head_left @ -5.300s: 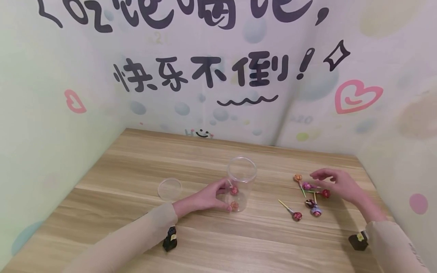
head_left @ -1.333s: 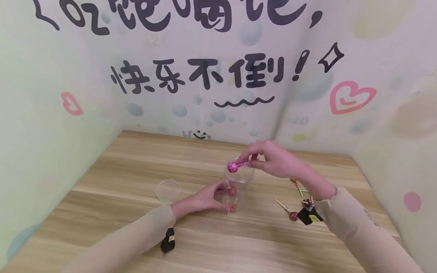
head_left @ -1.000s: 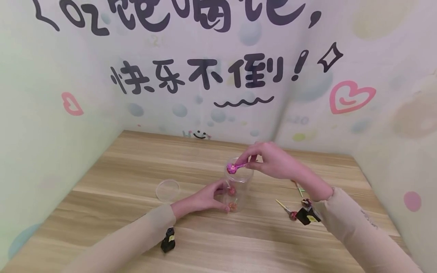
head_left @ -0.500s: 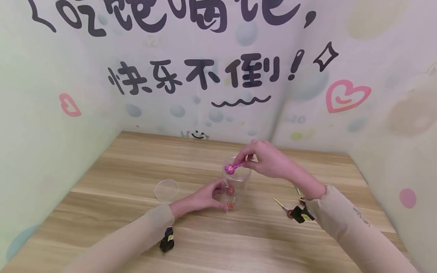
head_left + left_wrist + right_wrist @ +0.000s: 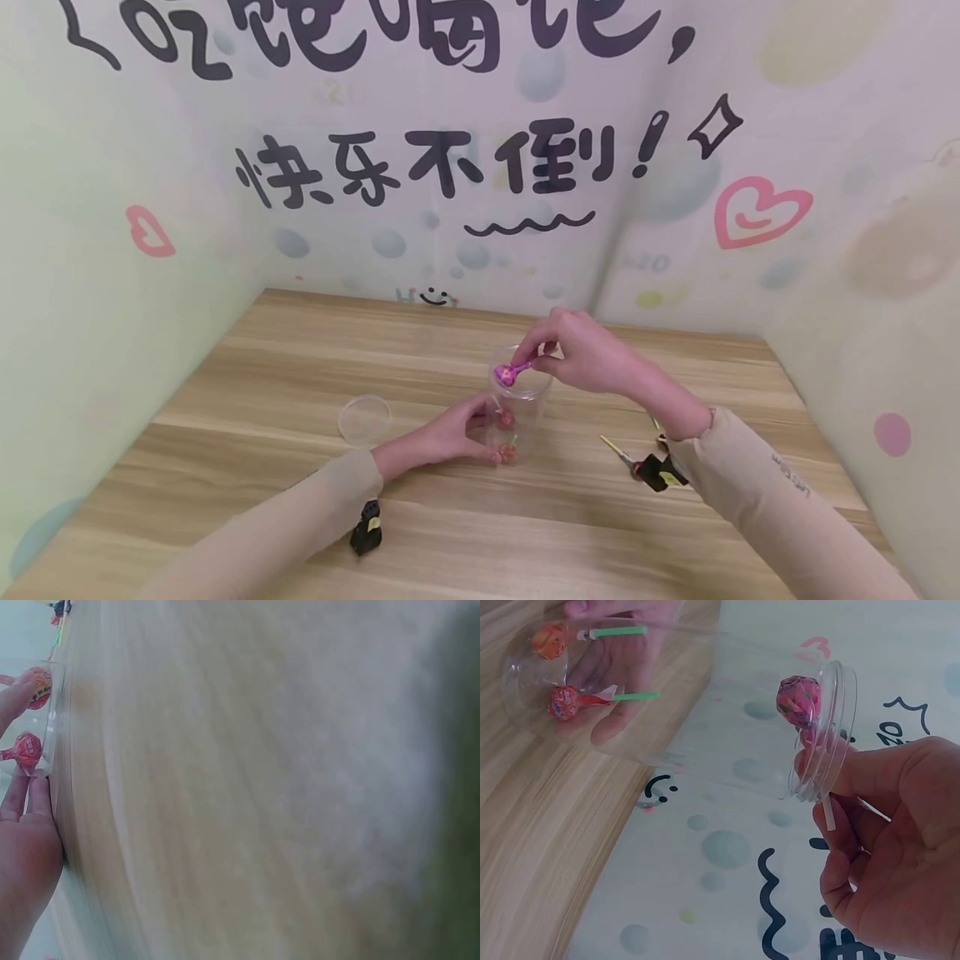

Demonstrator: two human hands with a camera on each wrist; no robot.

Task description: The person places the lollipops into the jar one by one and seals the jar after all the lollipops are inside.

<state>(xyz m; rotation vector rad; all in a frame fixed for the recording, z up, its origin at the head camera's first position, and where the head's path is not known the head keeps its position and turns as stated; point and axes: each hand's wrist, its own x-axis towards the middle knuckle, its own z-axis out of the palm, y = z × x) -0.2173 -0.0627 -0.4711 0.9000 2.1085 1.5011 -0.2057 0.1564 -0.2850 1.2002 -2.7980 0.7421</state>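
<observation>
A clear plastic jar [image 5: 529, 417] stands upright and uncovered on the wooden table. My left hand [image 5: 444, 435] holds it low on its left side, thumb in front and fingers behind. Inside lie an orange-wrapped lollipop [image 5: 550, 640] and a red-wrapped lollipop [image 5: 564, 703], both with green sticks. My right hand [image 5: 592, 354] pinches a pink-purple lollipop [image 5: 799, 701] by its stick at the jar's mouth. In the right wrist view that candy head is within the rim, and the white stick end shows below the fingers.
A round clear lid [image 5: 364, 419] lies left of the jar. At right, a lollipop with a yellow stick [image 5: 617, 447] lies partly behind the black wrist camera [image 5: 662, 473]; the right forearm hides others. Printed walls [image 5: 450, 250] border the table.
Since the earliest frame, my right hand has picked up the pink-purple lollipop from the pile and carried it left to the jar's mouth. Over the last second both hands stay nearly still.
</observation>
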